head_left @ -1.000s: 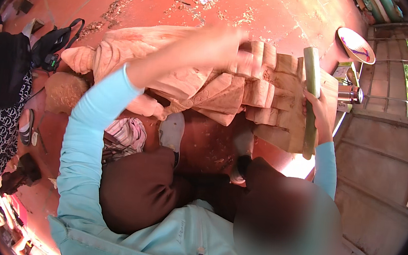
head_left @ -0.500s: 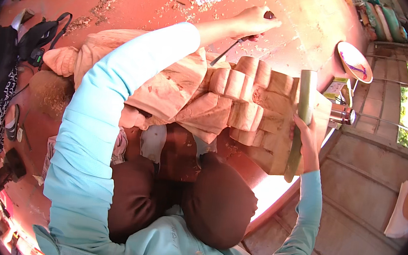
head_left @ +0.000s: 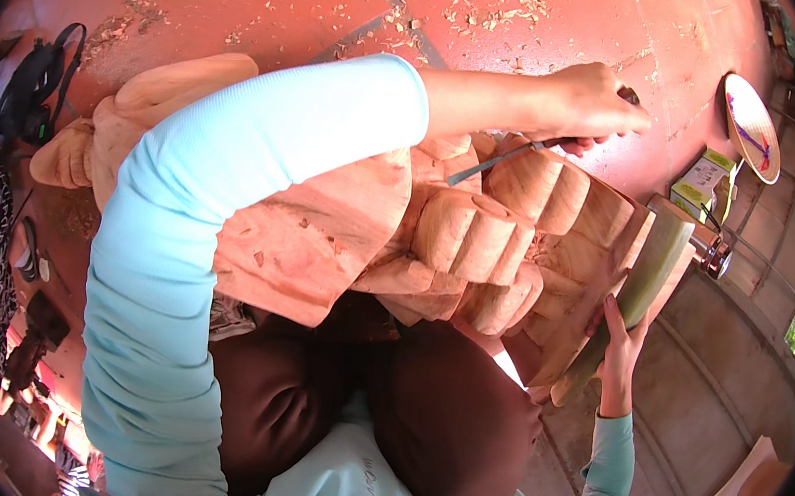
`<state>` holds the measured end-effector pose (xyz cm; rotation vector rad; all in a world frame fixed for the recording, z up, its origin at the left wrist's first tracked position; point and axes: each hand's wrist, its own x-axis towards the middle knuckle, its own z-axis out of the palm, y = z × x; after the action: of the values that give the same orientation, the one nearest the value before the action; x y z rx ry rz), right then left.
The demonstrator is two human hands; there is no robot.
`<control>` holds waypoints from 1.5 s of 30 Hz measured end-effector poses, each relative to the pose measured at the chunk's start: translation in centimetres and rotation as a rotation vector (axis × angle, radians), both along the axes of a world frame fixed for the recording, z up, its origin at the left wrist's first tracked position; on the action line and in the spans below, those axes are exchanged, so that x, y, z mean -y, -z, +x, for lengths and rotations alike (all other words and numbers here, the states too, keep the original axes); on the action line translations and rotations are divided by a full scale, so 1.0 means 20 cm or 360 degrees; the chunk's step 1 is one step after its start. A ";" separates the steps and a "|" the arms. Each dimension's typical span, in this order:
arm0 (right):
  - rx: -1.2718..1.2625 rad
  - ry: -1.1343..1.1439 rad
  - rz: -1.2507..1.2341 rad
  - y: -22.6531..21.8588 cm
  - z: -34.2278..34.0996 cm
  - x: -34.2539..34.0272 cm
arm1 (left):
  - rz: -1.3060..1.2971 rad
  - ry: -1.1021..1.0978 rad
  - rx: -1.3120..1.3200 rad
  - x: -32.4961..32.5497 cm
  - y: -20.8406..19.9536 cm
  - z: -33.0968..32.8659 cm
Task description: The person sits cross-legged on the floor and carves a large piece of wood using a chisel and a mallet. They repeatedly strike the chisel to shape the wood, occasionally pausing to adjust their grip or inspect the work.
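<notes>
Head view: carving looks to be under way. The left hand (head_left: 592,99) is closed around the handle of a chisel (head_left: 509,153), whose thin metal blade slants down onto the upper ridges of the carving (head_left: 476,237). The right hand (head_left: 618,358) is wrapped around the lower end of a mallet (head_left: 640,293), a greenish wooden club held beside the carving's right edge, apart from the chisel. By my reading, the next move calls for bringing the mallet up to the chisel's butt while the blade keeps its line.

The carving is a large pale-pink block lying across the person's knees (head_left: 447,418) above the red floor (head_left: 249,0). It has rounded, stepped lobes at the right and a smoother, broader body at the left. Wood chips lie scattered on the floor.
</notes>
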<state>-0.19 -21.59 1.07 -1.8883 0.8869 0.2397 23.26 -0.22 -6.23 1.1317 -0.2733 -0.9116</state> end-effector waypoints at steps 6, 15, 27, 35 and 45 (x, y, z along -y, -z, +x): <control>-0.0033 0.0050 -0.0070 0.00 0.01 -0.02 | 0.0071 0.0089 -0.0052 0.06 0.05 0.01; -0.0073 0.0033 -0.0118 -0.04 0.07 -0.04 | 0.0034 0.0122 0.0103 0.04 0.03 -0.02; -0.0273 -0.0758 -0.0765 -0.18 0.58 -0.04 | 0.0140 -0.0004 0.0188 0.03 0.04 -0.06; -0.0306 -0.0809 -0.0810 -0.17 0.71 -0.02 | 0.0139 -0.0174 0.0072 0.02 0.07 -0.05; -0.0303 -0.0463 -0.0336 -0.16 0.78 -0.02 | 0.0352 -0.0127 0.0166 0.02 0.07 -0.05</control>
<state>15.36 -21.26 4.31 -2.2194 0.7837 0.5269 22.30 -0.55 -7.63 1.3872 -0.2141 -0.8278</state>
